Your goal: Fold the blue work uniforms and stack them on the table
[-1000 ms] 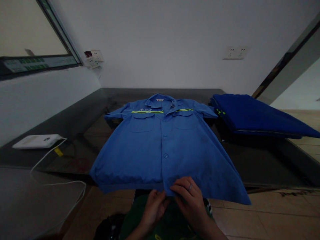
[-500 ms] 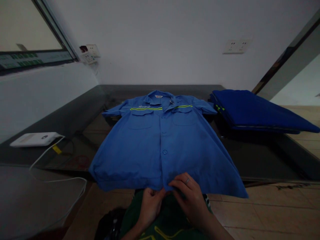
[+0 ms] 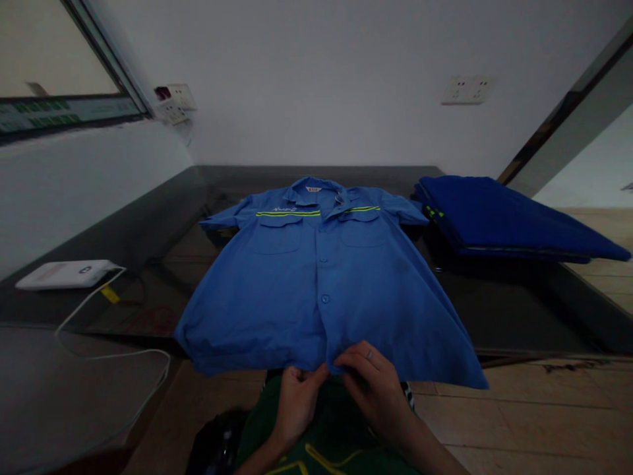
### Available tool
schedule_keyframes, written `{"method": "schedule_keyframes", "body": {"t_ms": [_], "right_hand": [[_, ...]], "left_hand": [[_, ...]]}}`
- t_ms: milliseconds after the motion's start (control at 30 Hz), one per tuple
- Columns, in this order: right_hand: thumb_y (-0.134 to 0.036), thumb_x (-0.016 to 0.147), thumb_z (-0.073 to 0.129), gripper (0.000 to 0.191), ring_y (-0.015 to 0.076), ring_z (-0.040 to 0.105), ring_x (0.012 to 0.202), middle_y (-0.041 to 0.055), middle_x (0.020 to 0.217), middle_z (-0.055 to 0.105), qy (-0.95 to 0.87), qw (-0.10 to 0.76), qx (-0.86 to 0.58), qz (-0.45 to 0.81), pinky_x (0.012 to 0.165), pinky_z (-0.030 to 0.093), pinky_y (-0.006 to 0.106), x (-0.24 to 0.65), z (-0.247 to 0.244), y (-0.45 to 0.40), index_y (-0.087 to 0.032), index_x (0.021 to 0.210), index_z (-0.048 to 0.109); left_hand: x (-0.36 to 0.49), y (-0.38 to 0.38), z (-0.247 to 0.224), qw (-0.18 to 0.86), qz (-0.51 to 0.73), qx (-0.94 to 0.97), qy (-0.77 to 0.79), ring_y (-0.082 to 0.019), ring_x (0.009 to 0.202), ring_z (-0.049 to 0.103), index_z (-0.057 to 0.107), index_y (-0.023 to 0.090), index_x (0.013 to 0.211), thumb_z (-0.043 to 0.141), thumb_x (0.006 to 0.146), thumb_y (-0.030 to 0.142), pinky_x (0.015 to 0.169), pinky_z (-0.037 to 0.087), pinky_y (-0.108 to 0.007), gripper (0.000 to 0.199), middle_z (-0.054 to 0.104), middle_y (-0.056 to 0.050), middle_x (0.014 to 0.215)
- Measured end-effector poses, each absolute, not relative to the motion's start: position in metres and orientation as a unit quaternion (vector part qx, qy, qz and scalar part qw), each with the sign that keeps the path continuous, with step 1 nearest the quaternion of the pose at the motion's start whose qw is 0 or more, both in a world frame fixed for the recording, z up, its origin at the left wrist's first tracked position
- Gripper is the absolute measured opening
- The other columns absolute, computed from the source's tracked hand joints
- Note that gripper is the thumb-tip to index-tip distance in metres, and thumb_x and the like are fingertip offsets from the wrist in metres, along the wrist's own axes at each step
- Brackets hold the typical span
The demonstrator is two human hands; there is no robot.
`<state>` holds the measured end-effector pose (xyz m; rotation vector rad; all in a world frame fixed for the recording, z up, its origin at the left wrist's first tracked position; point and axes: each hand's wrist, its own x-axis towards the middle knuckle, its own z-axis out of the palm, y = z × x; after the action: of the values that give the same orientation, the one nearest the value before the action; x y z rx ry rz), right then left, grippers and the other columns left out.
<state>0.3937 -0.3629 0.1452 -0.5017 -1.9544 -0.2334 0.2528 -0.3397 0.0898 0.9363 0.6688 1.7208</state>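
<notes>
A blue short-sleeved work shirt (image 3: 277, 290) lies front side up, its collar at the far end and its hem hanging over the table's near edge. Yellow-green stripes cross the chest above two flap pockets. Buttons run down the middle of the front. At the hem, just left of the front opening, my left hand (image 3: 299, 399) pinches the cloth between thumb and fingers. My right hand (image 3: 373, 382), with a ring on one finger, grips the hem just right of the opening. Its fingertips are partly hidden by the cloth and the hand itself.
Folded darker blue garments (image 3: 509, 221) are stacked on the dark glossy table (image 3: 519, 310) at right. A white device (image 3: 66, 274) with a white cable (image 3: 89, 307) lies at left. Wall sockets (image 3: 466, 90) are behind, and a black bag-like object (image 3: 217, 442) is below.
The front edges of the shirt at the hem have shifted slightly between my hands, which keep hold of it. The whole view has moved a little.
</notes>
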Motion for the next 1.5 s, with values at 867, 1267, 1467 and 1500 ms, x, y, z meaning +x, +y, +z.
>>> {"method": "schedule_keyframes", "body": {"t_ms": [867, 1267, 1467, 1500], "right_hand": [[-0.013, 0.088, 0.055, 0.010, 0.0149, 0.059, 0.069, 0.0016, 0.073, 0.062, -0.807, 0.504, -0.284, -0.118, 0.061, 0.048, 0.025, 0.386, 0.142, -0.353, -0.019, 0.080, 0.058], [-0.007, 0.087, 0.051, 0.015, 0.0169, 0.059, 0.071, 0.0022, 0.076, 0.063, -0.823, 0.464, -0.288, -0.155, 0.064, 0.049, 0.027, 0.382, 0.131, -0.349, -0.019, 0.082, 0.058], [-0.002, 0.080, 0.060, 0.017, 0.0155, 0.060, 0.072, 0.0006, 0.077, 0.063, -0.825, 0.451, -0.325, -0.100, 0.063, 0.048, 0.025, 0.384, 0.138, -0.353, -0.019, 0.082, 0.060], [-0.002, 0.078, 0.063, 0.018, 0.0150, 0.060, 0.071, 0.0002, 0.077, 0.063, -0.826, 0.444, -0.335, -0.094, 0.063, 0.048, 0.024, 0.384, 0.141, -0.354, -0.019, 0.082, 0.060]], "left_hand": [[0.250, -0.349, 0.088, 0.570, 0.710, 0.324, 0.257, -0.017, 0.066, 0.065, 0.069, 0.014, 0.060, 0.092, 0.040, 0.038, 0.073, 0.054, -0.032, 0.039, 0.069, -0.002, 0.062], [0.255, -0.345, 0.094, 0.604, 0.715, 0.279, 0.217, -0.019, 0.070, 0.067, 0.070, 0.013, 0.063, 0.092, 0.041, 0.030, 0.069, 0.054, -0.031, 0.036, 0.072, -0.005, 0.069], [0.255, -0.343, 0.092, 0.588, 0.716, 0.308, 0.215, -0.018, 0.068, 0.066, 0.069, 0.012, 0.063, 0.090, 0.046, 0.032, 0.072, 0.053, -0.033, 0.034, 0.070, -0.005, 0.067], [0.255, -0.343, 0.093, 0.586, 0.714, 0.317, 0.217, -0.018, 0.066, 0.065, 0.068, 0.012, 0.062, 0.090, 0.046, 0.034, 0.071, 0.052, -0.032, 0.035, 0.069, -0.005, 0.065]]}}
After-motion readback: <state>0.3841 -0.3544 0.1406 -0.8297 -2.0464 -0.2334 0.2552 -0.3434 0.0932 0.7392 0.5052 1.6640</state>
